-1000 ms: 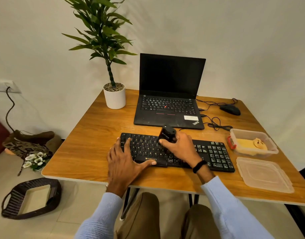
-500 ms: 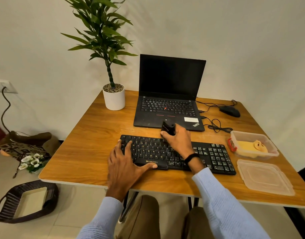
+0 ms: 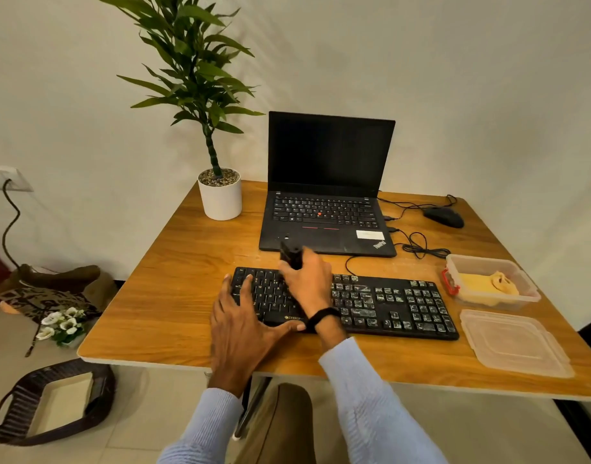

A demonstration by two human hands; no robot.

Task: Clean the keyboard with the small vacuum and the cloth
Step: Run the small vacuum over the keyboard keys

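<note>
A black keyboard (image 3: 387, 304) with dusty white-smeared keys lies along the near part of the wooden table (image 3: 173, 296). My right hand (image 3: 309, 284) grips a small black vacuum (image 3: 291, 254) upright over the keyboard's upper left rows. My left hand (image 3: 243, 326) rests flat on the keyboard's left end, fingers spread, thumb along the front edge. A yellow cloth (image 3: 488, 286) sits inside a clear plastic box (image 3: 454, 262) at the right.
An open black laptop (image 3: 327, 202) stands behind the keyboard, a potted plant (image 3: 219, 195) at the back left, a black mouse (image 3: 444, 216) with cables at the back right. The box lid (image 3: 515, 343) lies near the right front edge. A dark basket (image 3: 53, 401) sits on the floor.
My right hand has carried the vacuum from the keyboard's middle rows up and to the left, toward the top row. My left hand has stayed on the keyboard's left end.
</note>
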